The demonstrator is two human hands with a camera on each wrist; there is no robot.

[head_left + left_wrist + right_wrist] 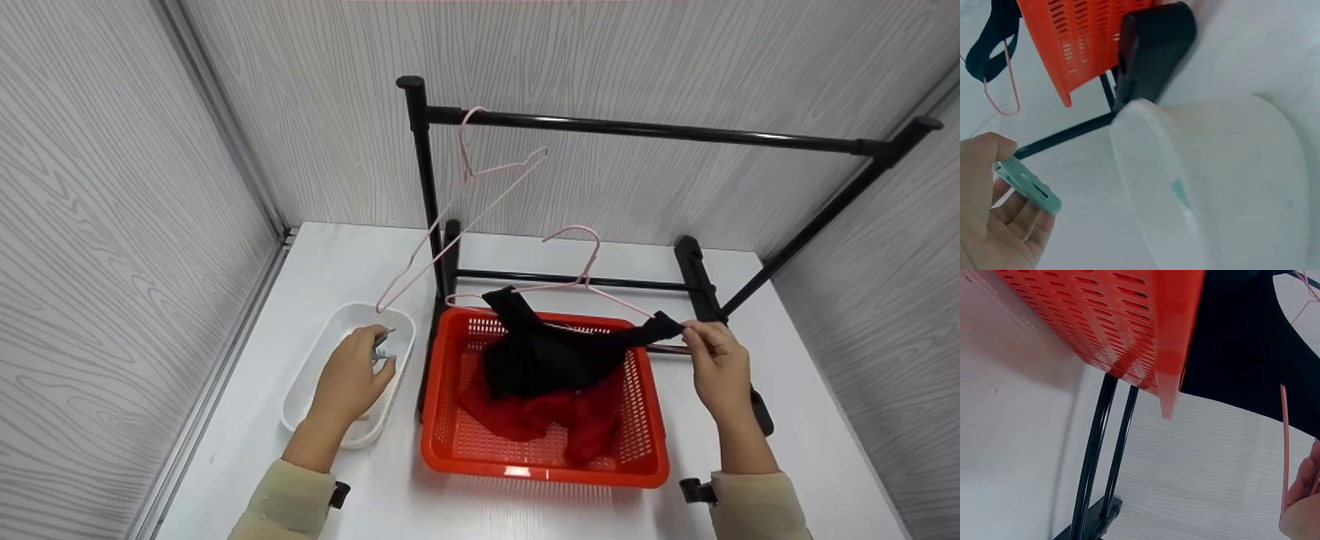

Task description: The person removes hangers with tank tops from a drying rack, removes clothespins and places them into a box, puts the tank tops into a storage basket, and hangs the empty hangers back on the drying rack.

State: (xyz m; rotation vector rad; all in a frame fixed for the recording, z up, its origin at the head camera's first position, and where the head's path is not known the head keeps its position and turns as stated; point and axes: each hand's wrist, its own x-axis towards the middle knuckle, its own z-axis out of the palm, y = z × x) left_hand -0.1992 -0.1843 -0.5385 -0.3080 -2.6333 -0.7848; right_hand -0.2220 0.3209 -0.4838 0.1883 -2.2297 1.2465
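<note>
My left hand (341, 382) is over the white tub (311, 375), pinching a teal clothespin (1027, 185) between thumb and fingers. On the other side, my right hand (721, 367) pinches the end of a strap of a black sleeveless top (555, 360) at the tip of a pink wire hanger (598, 244). Both straps hang over the hanger's arms, and the body of the top drops into the red basket (544, 477). From the right wrist view, the fingers are at the garment's edge beside the pink wire.
Red cloth (517, 417) lies in the basket under the black top. Behind stands a black rack (652, 129), with a second pink hanger (499, 169) hooked on the left of its bar. Small pieces lie in the tub. Pale wood-grain walls enclose the white table.
</note>
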